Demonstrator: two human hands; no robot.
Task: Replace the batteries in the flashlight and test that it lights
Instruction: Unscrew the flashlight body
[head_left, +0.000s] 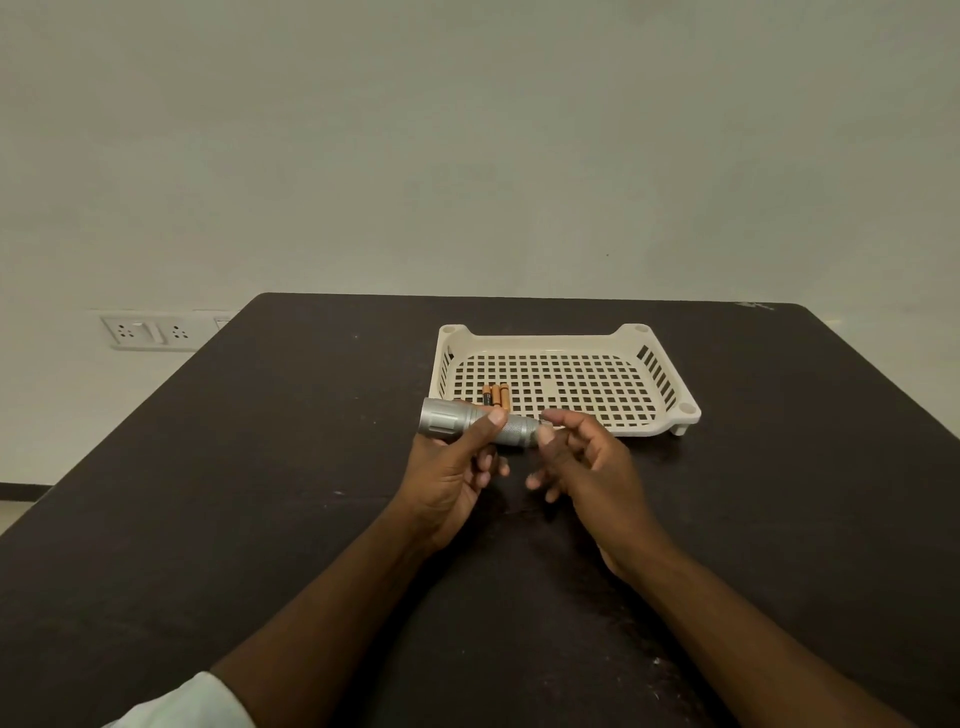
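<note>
Flashlight of knurled silver metal (475, 425), gripped mid-barrel by the left hand (453, 470) above the dark bench (260, 467), meets the right hand's (587, 460) fingertips pinching its tail cap, best twisted squarely, with copper-topped batteries (496, 395) in the cream perforated tray (561, 340) at twelve o'clock, pale wall beyond.

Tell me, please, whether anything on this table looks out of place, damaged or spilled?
Nothing stands out. The flashlight is held level in the left hand, with the right hand at its tail end. The batteries lie together in the near left corner of the tray, which sits flat on the table. No spill or damage shows.
</note>
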